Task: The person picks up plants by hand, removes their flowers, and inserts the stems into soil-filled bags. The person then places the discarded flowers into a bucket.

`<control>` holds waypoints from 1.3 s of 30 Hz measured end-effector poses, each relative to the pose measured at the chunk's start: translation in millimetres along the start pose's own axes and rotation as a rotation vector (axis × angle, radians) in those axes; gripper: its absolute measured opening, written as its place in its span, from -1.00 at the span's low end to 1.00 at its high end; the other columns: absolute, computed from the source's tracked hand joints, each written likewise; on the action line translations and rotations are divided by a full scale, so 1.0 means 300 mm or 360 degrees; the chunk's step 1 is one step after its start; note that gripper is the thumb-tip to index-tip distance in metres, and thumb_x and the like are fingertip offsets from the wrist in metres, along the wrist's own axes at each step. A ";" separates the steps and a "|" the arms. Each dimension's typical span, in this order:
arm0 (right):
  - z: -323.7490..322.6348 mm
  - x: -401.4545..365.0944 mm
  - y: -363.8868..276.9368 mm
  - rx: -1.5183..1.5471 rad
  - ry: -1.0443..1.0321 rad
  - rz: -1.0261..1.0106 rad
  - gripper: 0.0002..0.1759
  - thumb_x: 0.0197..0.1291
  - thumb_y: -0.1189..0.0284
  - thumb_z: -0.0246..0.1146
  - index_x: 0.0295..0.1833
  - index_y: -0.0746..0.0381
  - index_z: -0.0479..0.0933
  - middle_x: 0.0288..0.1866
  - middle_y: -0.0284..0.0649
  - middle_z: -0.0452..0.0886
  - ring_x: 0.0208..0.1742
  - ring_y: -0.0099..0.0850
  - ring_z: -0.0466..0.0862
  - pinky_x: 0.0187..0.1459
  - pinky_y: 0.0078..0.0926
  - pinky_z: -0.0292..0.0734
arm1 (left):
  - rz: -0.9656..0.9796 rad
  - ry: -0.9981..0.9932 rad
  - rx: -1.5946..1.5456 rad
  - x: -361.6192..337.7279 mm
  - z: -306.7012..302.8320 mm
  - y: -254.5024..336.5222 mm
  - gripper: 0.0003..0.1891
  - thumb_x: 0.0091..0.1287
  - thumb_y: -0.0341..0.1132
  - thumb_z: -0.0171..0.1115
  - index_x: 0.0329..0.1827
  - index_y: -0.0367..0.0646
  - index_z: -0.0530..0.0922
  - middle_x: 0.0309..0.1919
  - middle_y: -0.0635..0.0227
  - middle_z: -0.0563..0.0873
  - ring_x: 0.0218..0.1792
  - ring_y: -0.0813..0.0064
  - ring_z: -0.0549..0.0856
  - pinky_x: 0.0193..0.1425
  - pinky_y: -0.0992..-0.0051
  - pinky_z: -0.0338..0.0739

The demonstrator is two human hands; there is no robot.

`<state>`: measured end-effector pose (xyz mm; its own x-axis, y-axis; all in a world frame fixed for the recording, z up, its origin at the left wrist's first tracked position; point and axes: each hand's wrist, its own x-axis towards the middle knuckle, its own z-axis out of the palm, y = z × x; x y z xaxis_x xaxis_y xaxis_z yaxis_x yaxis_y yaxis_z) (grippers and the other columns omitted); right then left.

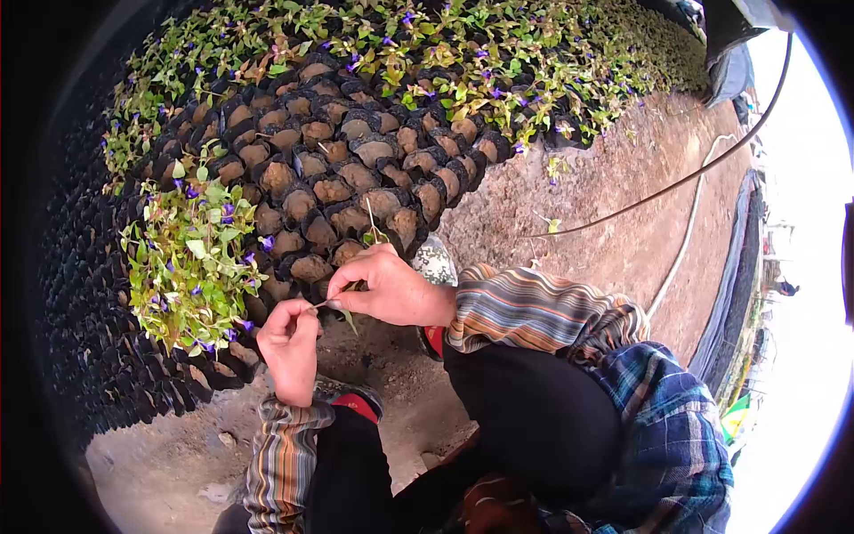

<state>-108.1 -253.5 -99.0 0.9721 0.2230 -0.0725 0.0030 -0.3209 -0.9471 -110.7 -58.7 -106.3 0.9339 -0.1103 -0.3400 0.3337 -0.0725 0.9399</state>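
Observation:
My left hand (290,349) is closed in a pinch at the lower end of a thin brownish plant stem (322,303). From the other side my right hand (384,287) pinches the same stem, so it spans the short gap between my fingertips. A green leaf (350,321) hangs just below the right fingers. Both hands are over the near edge of a block of soil-filled black pots (331,190). Left of them, leafy plants with purple flowers (197,258) lie in a heap on the pots. A pale thin stalk (372,218) sticks up behind my right hand.
More flowering plants (463,53) grow in the pots at the back. A dirt path (614,200) runs along the right, with a thin dark hose (703,169) arching over it and a pale pipe (689,231) on the ground. My shoes (358,402) are close to the pots.

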 end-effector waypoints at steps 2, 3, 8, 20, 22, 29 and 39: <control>-0.038 -0.017 0.017 -0.0164 0.0063 -0.0047 -0.93 0.09 0.39 0.41 -0.31 0.10 0.67 -0.43 -0.38 0.65 -0.26 -0.39 0.60 0.13 -0.35 0.23 | -0.0050 0.0117 -0.0281 0.007 0.003 0.020 -0.91 0.28 -0.53 0.10 -0.35 -0.27 0.57 -0.52 0.47 0.56 -0.50 0.69 0.49 -0.35 0.63 0.39; -0.068 -0.021 0.026 -0.0225 0.0092 -0.0031 -0.92 0.11 0.39 0.42 -0.29 0.10 0.66 -0.38 -0.41 0.66 -0.21 -0.43 0.60 0.19 -0.36 0.21 | -0.0021 0.0195 -0.0377 0.027 -0.022 0.007 -0.90 0.29 -0.51 0.08 -0.36 -0.27 0.56 -0.52 0.44 0.55 -0.49 0.66 0.49 -0.32 0.61 0.41; -0.418 -0.022 0.187 -0.1177 0.0821 0.0093 -0.92 0.08 0.36 0.42 -0.28 0.04 0.70 -0.35 -0.42 0.67 -0.20 -0.41 0.57 0.14 -0.34 0.21 | -0.0247 -0.0688 0.0191 0.002 -0.062 -0.016 -0.94 0.27 -0.54 0.25 -0.23 -0.29 0.61 -0.31 0.36 0.70 -0.22 0.61 0.65 -0.02 0.58 0.53; -0.810 0.008 0.518 -0.2687 0.0370 0.0396 -0.92 0.00 0.38 0.27 -0.44 0.01 0.69 -0.32 -0.35 0.62 0.03 -0.30 0.53 0.28 -0.03 0.15 | -0.0045 -0.1465 0.1138 -0.102 0.002 -0.089 -0.50 0.25 -0.12 0.29 0.20 -0.16 0.50 0.05 0.09 0.65 0.04 0.03 0.63 0.13 0.21 0.48; -0.802 0.014 0.546 -0.2701 0.0381 0.0366 -0.90 0.00 0.38 0.26 -0.44 0.02 0.69 -0.30 -0.33 0.61 0.04 -0.29 0.52 0.28 -0.02 0.16 | -0.0019 -0.1432 0.1139 -0.108 0.001 -0.092 -0.51 0.25 -0.12 0.30 0.19 -0.17 0.51 0.03 0.09 0.65 0.03 0.04 0.63 0.12 0.21 0.49; -0.780 0.027 0.591 -0.2569 0.0394 0.0396 -0.88 0.02 0.37 0.24 -0.41 0.02 0.71 -0.26 -0.31 0.57 0.06 -0.28 0.49 0.30 -0.03 0.15 | -0.0057 -0.1437 0.1120 -0.108 0.010 -0.092 -0.53 0.25 -0.15 0.30 0.17 -0.17 0.51 0.01 0.10 0.66 -0.01 0.05 0.64 0.08 0.20 0.50; -0.518 0.090 0.368 -0.1635 0.0576 0.0061 -0.86 0.10 0.36 0.38 -0.23 0.15 0.69 -0.25 -0.25 0.63 -0.10 -0.20 0.58 0.01 -0.28 0.44 | -0.0081 -0.1483 0.1186 -0.102 0.027 -0.109 -0.52 0.27 -0.14 0.27 0.22 -0.15 0.50 0.05 0.07 0.65 0.03 0.03 0.65 0.17 0.17 0.49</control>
<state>-45.0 -425.7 -156.9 0.9866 -0.0339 0.1594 0.0021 -0.9754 -0.2206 -151.2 -61.0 -127.0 0.3667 -0.7449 -0.5574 -0.0766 -0.6213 0.7798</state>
